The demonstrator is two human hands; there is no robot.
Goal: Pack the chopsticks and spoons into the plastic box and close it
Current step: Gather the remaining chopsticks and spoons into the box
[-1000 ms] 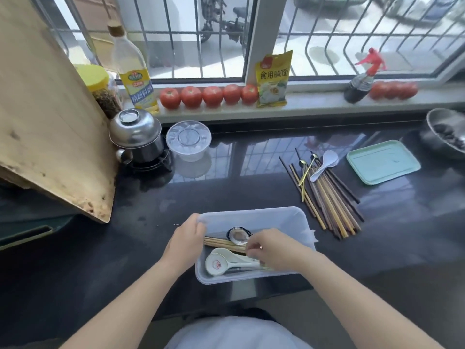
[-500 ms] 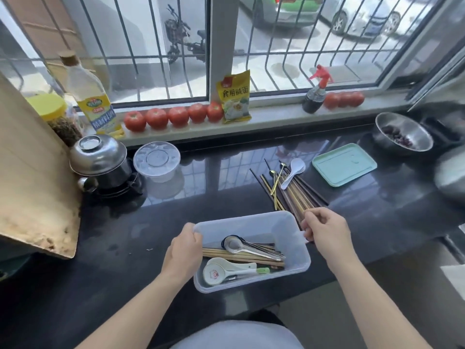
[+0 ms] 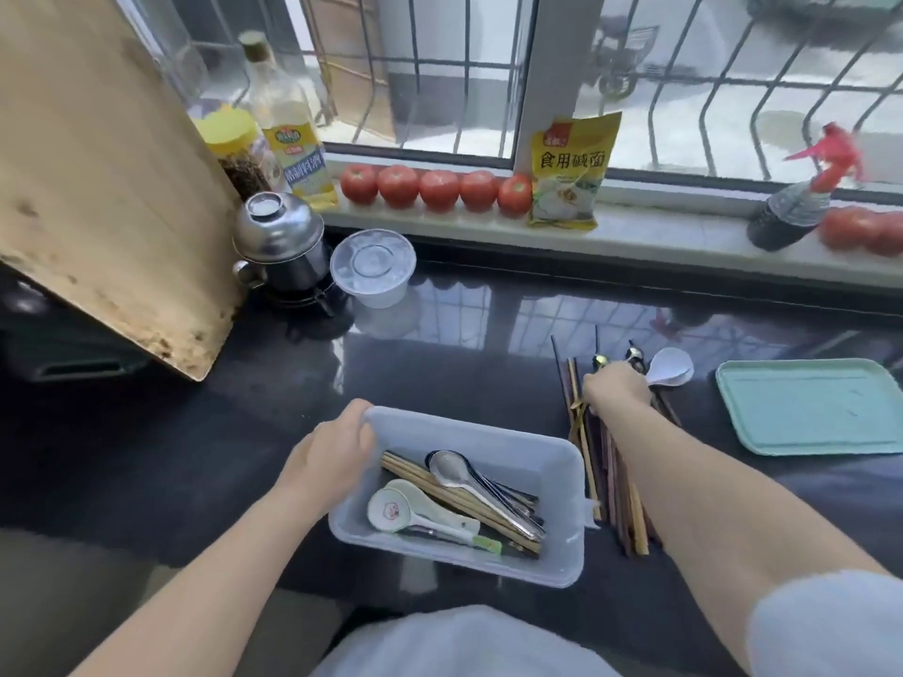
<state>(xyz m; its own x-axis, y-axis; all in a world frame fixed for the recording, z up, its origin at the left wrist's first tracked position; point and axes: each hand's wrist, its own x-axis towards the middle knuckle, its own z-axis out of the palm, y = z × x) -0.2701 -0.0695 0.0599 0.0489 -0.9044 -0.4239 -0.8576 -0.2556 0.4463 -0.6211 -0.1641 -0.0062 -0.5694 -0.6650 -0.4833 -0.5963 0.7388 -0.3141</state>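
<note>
— Where do we stand with the plastic box (image 3: 547,461)?

— We see it open on the dark counter (image 3: 488,364), near the front edge. Our left hand (image 3: 327,456) grips its far-left corner, fingers curled over the rim. Inside lie wooden chopsticks (image 3: 440,491), a metal spoon (image 3: 452,469) across them, and two white ceramic spoons (image 3: 405,510) nearest us.

— And the right hand (image 3: 616,386)?

— It reaches to the loose pile of chopsticks (image 3: 620,500) lying just right of the box, and rests on the far part of that pile. The fingers bend down among the sticks, but we cannot tell whether they hold anything. A white spoon (image 3: 672,366) lies just beyond the knuckles, with two small metal spoon heads (image 3: 634,354) beside it.

— The lid?

— The pale green lid (image 3: 811,408) lies flat on the counter, well to the right of the pile, apart from the box.

— Anything else we can see?

— A row of tomatoes (image 3: 437,190) and a yellow packet (image 3: 569,173) on the far sill, a steel pot (image 3: 278,244) and a clear tub (image 3: 374,266) at the far left, beside a leaning wooden board (image 3: 107,178).
</note>
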